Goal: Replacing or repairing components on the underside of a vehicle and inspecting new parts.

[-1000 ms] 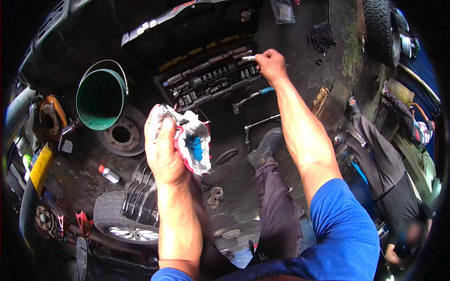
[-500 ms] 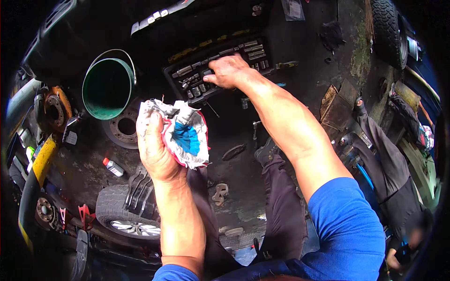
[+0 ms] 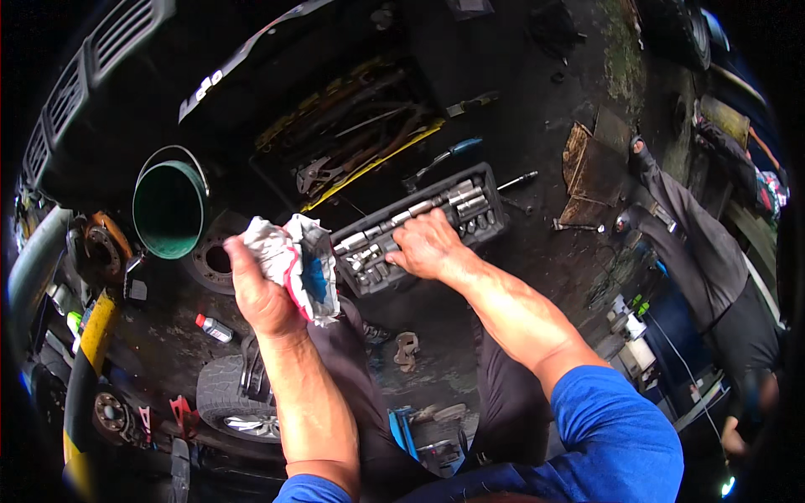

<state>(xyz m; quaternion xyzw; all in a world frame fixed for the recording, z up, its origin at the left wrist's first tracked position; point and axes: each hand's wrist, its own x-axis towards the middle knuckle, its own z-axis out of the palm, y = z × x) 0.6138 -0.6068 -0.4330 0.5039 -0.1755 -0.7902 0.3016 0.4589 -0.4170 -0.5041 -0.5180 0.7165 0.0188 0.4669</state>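
My left hand [image 3: 262,289] is closed on a crumpled cloth rag [image 3: 281,256], white with red and blue parts, held up beside the socket tray. With my right hand [image 3: 429,245] I grip the dark socket tray [image 3: 495,189], fingers over its middle. Rows of silver sockets [image 3: 468,201] sit in it, and the part under my fingers is hidden. The tray is tilted and nearer to me than the open toolbox [image 3: 270,180], where adjustable pliers [image 3: 314,174] and other long tools lie by a yellow edge.
A green bucket [image 3: 170,210] stands at left beside a brake disc [image 3: 210,260]. Near my legs lie a small bottle [image 3: 215,328], a wheel [image 3: 231,394] and a metal bracket [image 3: 407,350]. A blue-handled tool [image 3: 461,147] lies beyond the tray. Another person [image 3: 713,260] is at right.
The socket tray has come out of the toolbox toward me in my right hand, uncovering the tools beneath. My left hand and the rag have shifted left and down, and the view has turned.
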